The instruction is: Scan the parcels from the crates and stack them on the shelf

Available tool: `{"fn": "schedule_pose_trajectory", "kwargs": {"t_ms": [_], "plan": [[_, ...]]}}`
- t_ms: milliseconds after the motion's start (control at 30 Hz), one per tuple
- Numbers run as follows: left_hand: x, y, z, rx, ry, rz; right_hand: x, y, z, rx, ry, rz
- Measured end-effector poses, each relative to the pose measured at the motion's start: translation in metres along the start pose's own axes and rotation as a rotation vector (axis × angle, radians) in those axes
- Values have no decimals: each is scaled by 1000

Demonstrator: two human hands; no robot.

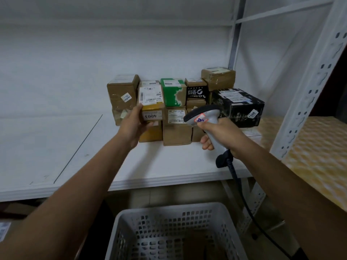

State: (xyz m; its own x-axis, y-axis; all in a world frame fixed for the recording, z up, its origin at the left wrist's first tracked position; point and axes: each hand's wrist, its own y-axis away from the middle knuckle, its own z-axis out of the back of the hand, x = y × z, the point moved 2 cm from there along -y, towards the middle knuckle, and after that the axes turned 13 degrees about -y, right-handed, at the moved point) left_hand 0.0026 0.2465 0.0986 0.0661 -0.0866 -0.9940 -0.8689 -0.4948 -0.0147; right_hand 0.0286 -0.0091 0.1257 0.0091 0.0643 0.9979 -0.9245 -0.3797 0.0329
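L hand (135, 126) clamped on small yellow-and-white labelled cardboard parcel (151, 104), thumb on its left side, fingers under near bottom edge. Parcel sits on top of the yellow box (151, 133) in the stack on white shelf board (56, 139), touching green-and-white box (171, 92) on its right. Looks like placement step, not released yet.

R hand (217, 132) wrapped tight round grip of grey handheld barcode scanner (204, 119), just right of parcel, near side of stack. Scanner head points left/far toward the boxes; dark cable (244, 196) trails down to the right.

Progress, judging by layout: approx a dozen boxes already stacked, two to three tiers, incl. brown taped box (122, 91) far left and black printed box (238, 106) right. Left half of shelf bare, so plenty of room.

Grey perforated plastic crate (169, 231) below, near edge: something brown inside, can't tell how many left.

Parcel orientation: big shipping label faces up/near, "4003" tag on near face reads upside down. Long axis roughly near-far, but foreshortened, not certain.
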Motion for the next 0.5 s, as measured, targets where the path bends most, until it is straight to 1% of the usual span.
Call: {"fn": "schedule_pose_trajectory", "kwargs": {"t_ms": [200,300,333,433,500], "plan": [[-49,-107,-13,-28,-106,-37,-8,-51,-9,-21,-19,-43],[-63,-153,-19,-110,-174,-19,-11,-72,-13,-25,1,-46],[-63,-168,-20,-154,-227,-13,-13,-77,-14,-24,11,-51],[-50,-190,-17,-223,-516,-45,-19,-89,-17,-16,14,-82],[-33,-186,-17,-285,-721,-154,-25,-94,-18,-8,-6,-107]]}}
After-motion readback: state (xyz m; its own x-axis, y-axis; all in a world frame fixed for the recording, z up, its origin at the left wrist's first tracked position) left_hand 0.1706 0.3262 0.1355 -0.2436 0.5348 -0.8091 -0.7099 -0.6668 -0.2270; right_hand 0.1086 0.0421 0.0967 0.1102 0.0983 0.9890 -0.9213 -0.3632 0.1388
